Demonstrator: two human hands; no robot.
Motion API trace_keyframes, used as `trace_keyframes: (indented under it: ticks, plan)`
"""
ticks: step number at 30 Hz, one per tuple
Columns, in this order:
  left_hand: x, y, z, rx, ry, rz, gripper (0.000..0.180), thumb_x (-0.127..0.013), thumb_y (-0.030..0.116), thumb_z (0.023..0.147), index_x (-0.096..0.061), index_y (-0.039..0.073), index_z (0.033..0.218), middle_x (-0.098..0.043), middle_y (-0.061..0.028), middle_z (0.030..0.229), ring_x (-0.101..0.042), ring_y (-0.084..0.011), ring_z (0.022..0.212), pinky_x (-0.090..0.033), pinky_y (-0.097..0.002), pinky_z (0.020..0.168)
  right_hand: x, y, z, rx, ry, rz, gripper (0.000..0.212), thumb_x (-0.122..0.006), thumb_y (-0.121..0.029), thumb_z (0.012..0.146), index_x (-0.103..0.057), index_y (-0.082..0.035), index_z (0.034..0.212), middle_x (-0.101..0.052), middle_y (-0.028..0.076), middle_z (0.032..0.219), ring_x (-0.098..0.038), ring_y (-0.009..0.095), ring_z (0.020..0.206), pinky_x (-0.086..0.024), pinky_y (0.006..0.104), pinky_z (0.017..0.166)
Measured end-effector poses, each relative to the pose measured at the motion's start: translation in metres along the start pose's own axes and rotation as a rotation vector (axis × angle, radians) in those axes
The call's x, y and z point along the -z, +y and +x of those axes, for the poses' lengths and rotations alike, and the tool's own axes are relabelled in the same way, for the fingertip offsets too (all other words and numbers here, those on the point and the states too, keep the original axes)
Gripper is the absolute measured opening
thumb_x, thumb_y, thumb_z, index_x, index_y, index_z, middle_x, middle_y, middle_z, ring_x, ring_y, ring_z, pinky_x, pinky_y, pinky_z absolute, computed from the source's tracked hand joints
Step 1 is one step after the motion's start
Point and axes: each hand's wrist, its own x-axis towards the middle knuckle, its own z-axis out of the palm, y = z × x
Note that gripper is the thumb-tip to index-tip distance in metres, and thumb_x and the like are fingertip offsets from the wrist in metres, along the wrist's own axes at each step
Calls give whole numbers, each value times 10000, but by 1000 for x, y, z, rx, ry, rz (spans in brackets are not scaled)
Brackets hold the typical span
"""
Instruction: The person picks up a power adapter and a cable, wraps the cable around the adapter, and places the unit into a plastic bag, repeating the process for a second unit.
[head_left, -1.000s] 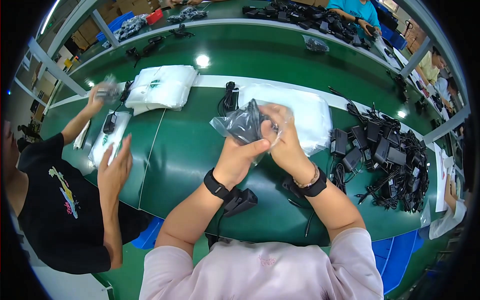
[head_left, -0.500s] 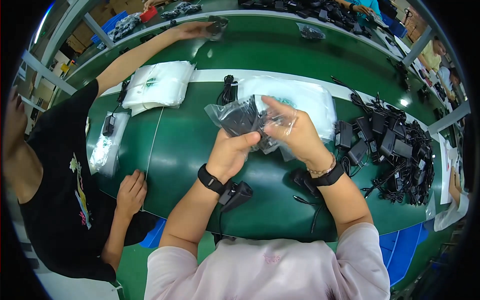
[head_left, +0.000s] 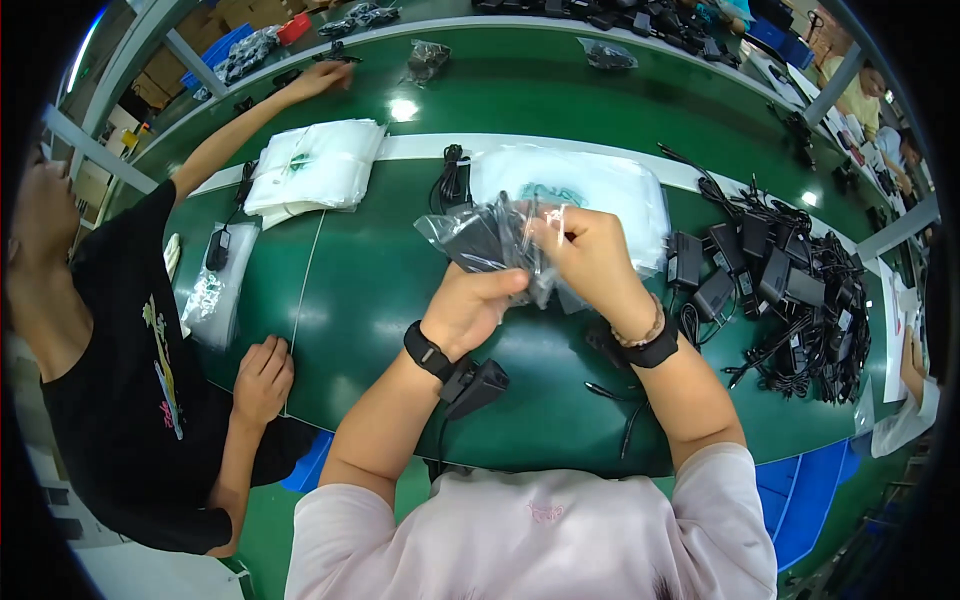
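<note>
No legible text, unreadable green print (head_left: 548,190) on white bag stack (head_left: 630,185)

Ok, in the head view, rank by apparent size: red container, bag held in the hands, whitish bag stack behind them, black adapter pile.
Largest to smallest:
1. Black adapter pile
2. Whitish bag stack, partly covered
3. Held bag, nearer the camera
4. Red container, far back

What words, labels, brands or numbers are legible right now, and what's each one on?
None can be read.
Held bag: no print discernible.
Right bag stack: green print, too blurred.
Left bag stack: green print, too blurred.
Bags below it: pale print, too blurred.
Adapter pile: pale labels, too small.
Black shirt: coloured print, too blurred.
Pink shirt: small motif, too blurred.
</note>
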Motion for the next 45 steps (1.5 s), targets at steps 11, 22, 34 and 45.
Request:
trace_keyframes:
  ticks: [11, 22, 34, 45]
  plan:
    - [5, 2, 2, -32, 185, -238, 316, -593, 13, 788, -535, 47, 1096, -595, -53, 1023, -564, -186, 948, -436, -353, 854, 14, -34, -1, -176, -18, 953, 511, -601, -45, 806, -440, -21, 1290, -621, 144, 883, -595, 149, 735, -483, 251, 654]
    - [10, 14, 1, -228, 183, -149, 298, -627, 74, 802, -538, 47, 1084, -581, -52, 1042, -545, -185, 958, -411, -344, 898, 29, -26, 0, -34, -9, 427, 634, -620, 5, 779, -301, -31, 1327, -605, 87, 784, -569, 123, 689, -467, 218, 672]
    - [-25, -2, -5, -287, 68, -207, 349, -670, 142, 799, -537, 70, 1113, -577, -52, 1068, -531, -165, 998, -417, -323, 873, -21, -15, -34, -59, -91, 836, 603, -599, -331, 854, -343, -36, 1313, -534, 121, 1141, -499, 172, 1018, -382, 308, 899]
    - [-47, -1, 2, -417, 255, 258, 392, -687, 118, 784, -541, 26, 1136, -537, -53, 1115, -542, -140, 946, -449, -290, 828, 2, -18, -23, 113, 232, 259, 241, -518, -195, 886, -622, 15, 941, -637, 60, 884, -602, 179, 823, -453, 262, 720]
